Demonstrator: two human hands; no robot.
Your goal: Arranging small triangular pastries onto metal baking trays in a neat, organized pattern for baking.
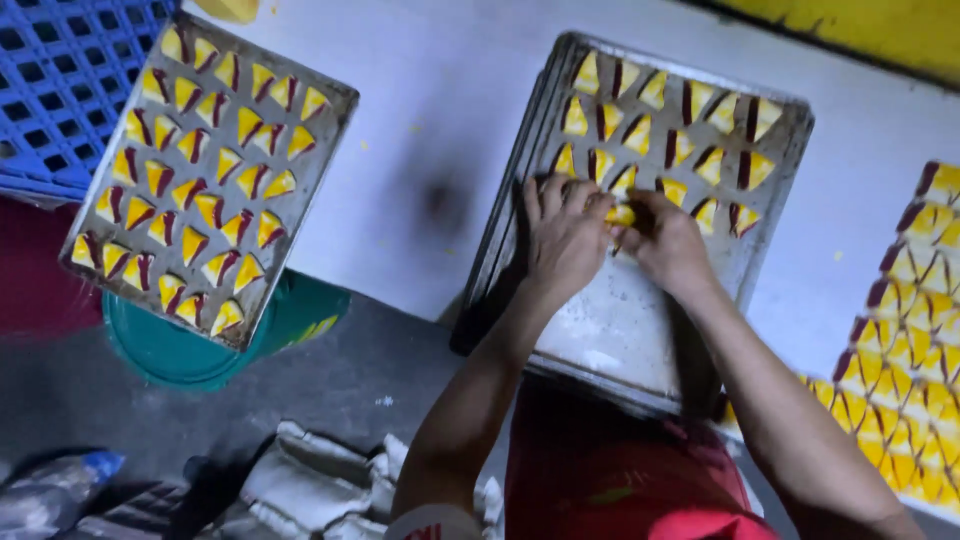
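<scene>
White bench [420,120] carrying two metal baking trays. Near tray [620,330]: about seventeen yellow triangular pastry pieces with dark red edges, in three rows across its far half; the near half is bare. Left hand [565,235] and right hand [665,240], fingers curled together, both pinch one yellow pastry piece [620,214] at the end of the third row. Second tray [320,175], full, roughly thirty-five pieces, resting on a green bucket [290,325]. One blue plastic crate [60,70] at upper left; more pieces [915,330] lie at right.
</scene>
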